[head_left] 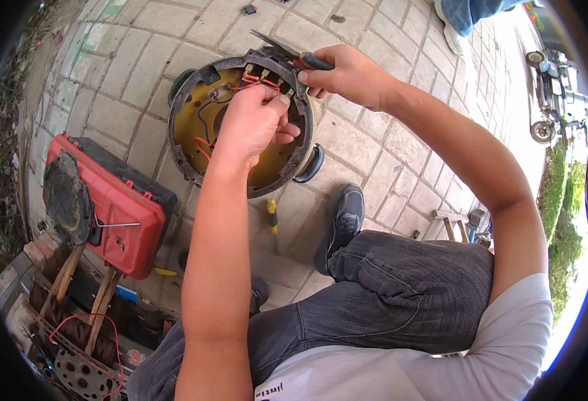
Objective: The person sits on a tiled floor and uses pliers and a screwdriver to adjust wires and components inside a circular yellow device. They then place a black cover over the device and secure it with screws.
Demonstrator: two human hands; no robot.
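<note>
On the paving stands a round open appliance body (177, 150) with a gold-coloured inside, a dark uneven rim and black side handles (310, 164). Red wires (202, 146), a blue wire (204, 117) and brass terminals (248, 69) show inside it. My left hand (257, 120) reaches over the opening, its fingers pinched on a red wire near the far rim. Just beyond the right of that rim, my right hand (350, 75) grips scissors (282, 47) with red and dark handles. Their dark blades point far left, over the rim. My left fingers partly hide the wire ends.
To the left, a red toolbox (130, 224) carries a dark round plate (69, 197) and a hex key (120, 225). A yellow-and-black screwdriver (272, 215) lies near my shoe (342, 217). Stools with wooden legs (101, 304) stand lower left. Another person's shoe (453, 33) is far right.
</note>
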